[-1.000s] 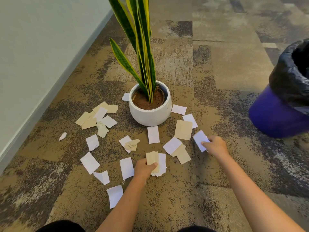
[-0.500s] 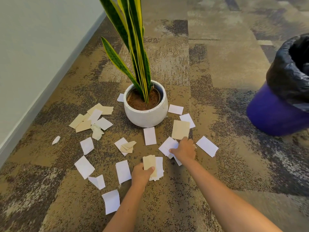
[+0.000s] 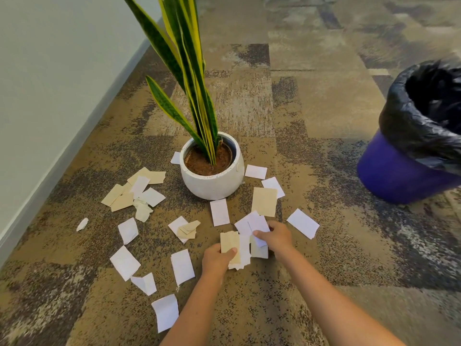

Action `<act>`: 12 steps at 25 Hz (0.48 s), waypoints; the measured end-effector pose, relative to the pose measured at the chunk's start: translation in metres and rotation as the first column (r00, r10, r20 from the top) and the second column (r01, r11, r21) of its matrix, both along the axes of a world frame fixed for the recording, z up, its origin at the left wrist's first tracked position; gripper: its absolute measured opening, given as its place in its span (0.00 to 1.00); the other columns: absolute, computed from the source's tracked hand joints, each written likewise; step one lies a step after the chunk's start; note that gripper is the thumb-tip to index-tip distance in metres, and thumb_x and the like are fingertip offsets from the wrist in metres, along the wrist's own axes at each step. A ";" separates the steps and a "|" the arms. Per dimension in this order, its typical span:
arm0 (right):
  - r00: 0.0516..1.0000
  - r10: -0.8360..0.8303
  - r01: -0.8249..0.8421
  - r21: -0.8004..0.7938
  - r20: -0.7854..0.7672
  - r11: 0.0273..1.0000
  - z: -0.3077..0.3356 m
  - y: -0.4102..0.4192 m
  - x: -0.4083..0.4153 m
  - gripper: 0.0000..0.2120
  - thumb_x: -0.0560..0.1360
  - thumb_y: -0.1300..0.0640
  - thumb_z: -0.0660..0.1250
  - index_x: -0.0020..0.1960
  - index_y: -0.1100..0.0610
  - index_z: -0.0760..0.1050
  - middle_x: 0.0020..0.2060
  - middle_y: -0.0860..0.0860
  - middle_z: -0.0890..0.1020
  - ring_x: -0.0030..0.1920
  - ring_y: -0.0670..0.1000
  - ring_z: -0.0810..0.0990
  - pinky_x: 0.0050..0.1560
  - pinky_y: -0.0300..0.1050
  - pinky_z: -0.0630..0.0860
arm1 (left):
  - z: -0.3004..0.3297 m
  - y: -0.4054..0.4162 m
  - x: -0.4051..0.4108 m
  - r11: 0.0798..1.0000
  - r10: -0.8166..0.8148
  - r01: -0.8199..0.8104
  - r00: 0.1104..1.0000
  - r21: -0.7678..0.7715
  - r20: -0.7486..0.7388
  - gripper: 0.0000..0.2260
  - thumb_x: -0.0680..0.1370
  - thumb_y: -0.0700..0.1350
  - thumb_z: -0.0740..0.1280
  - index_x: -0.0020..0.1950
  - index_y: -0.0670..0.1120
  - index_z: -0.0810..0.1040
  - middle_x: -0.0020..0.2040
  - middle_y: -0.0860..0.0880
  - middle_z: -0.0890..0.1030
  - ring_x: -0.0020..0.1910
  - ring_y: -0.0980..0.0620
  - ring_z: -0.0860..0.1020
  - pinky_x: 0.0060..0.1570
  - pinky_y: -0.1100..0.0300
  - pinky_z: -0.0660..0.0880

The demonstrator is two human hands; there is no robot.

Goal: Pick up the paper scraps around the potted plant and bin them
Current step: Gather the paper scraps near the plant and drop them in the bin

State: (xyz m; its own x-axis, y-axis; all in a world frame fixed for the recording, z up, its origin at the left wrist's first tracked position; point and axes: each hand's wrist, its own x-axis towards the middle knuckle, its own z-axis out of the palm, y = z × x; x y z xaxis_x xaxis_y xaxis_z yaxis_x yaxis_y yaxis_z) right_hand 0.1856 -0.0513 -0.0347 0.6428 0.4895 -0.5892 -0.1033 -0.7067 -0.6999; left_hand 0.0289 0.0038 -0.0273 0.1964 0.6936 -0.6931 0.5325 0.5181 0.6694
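A snake plant grows in a round white pot (image 3: 212,182) on the carpet. Several white and tan paper scraps lie scattered in front of it and to its left, such as a tan one (image 3: 264,201) and a white one (image 3: 219,212). My left hand (image 3: 215,258) grips a small stack of scraps (image 3: 235,249), a tan piece on top under my thumb. Just right of it, my right hand (image 3: 275,236) pinches a white scrap (image 3: 258,227) lifted off the floor. A purple bin (image 3: 396,178) with a black liner stands at the right.
A pale wall with a skirting board (image 3: 50,168) runs along the left. A loose white scrap (image 3: 303,223) lies right of my right hand. Patterned brown carpet stretches between the pot and the bin.
My right hand left the scrap at the far right on the floor, moved left to the pile by the pot and took hold of a white scrap. My left hand kept its stack.
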 end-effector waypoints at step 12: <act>0.822 -0.361 0.103 0.509 0.441 0.855 0.230 -0.059 0.140 0.03 0.71 0.57 0.70 0.40 0.55 0.77 0.33 0.48 0.79 0.34 0.48 0.74 0.33 0.43 0.68 | 0.211 -0.013 0.197 0.880 -0.370 0.185 0.844 0.437 0.389 0.10 0.75 0.43 0.70 0.55 0.42 0.81 0.47 0.45 0.83 0.46 0.46 0.81 0.46 0.50 0.80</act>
State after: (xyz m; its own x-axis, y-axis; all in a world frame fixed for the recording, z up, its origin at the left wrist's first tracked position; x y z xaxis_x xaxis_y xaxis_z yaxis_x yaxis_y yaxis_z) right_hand 0.3254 -0.1101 0.1951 0.9087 0.4061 0.0968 0.2348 -0.3054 -0.9228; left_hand 0.2262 -0.0088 0.1839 0.6432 0.7436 -0.1828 0.2078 0.0602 0.9763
